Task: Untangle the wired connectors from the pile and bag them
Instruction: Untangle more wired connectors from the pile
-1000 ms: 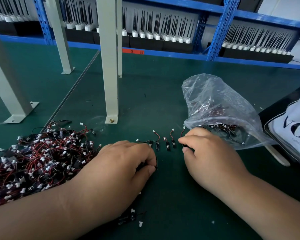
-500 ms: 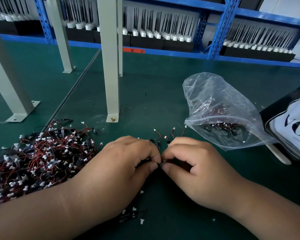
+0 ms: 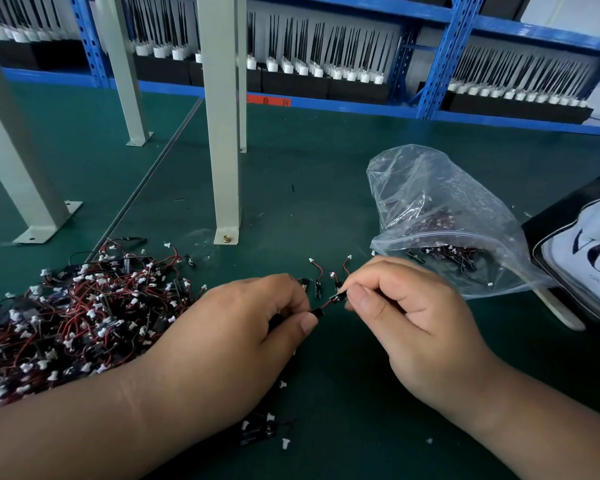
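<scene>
This is an electronics assembly workshop or factory stockroom. A dark green bench mat (image 3: 326, 188) covers the worktable, and grey steel posts (image 3: 222, 133) are bolted down onto it. Behind runs blue steel racking (image 3: 440, 64), its shelf carrying black trays packed with rows of black antennas on white bases (image 3: 326, 53). A pile of wired connectors (image 3: 77, 313) and a clear zip bag (image 3: 440, 216) of them lie on the mat.

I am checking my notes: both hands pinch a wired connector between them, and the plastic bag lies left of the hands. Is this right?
Not quite. The head view shows the plastic bag right of the hands, not left. The left hand and right hand do pinch a wired connector between them.
</scene>
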{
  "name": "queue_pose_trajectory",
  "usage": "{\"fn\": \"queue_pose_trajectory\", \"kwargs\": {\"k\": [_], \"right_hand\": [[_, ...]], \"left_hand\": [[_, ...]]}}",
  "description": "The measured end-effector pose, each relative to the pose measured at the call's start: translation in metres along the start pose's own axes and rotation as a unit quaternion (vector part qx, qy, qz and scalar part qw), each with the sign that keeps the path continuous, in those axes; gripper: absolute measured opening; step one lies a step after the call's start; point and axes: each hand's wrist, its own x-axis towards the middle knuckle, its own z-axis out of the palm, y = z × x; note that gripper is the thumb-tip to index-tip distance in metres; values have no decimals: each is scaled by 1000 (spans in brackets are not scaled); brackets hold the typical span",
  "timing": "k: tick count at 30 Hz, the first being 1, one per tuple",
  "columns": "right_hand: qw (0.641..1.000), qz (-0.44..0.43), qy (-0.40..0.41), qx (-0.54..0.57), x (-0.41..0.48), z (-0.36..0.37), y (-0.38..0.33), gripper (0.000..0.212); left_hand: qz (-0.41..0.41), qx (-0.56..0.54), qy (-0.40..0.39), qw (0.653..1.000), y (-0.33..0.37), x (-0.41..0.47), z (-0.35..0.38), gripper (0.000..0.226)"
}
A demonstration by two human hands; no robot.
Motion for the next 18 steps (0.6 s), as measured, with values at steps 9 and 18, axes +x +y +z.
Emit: {"fn": "queue_pose_trajectory", "kwargs": {"k": [9,18], "right_hand": [[999,22,41,7,0,-4,-2,21],[991,-41,100,-78,3,-4,4,12]], "left_hand": [[-21,-11,28,999,-2,2,2,15],[-77,-59,76,992,-6,6,2,17]]}}
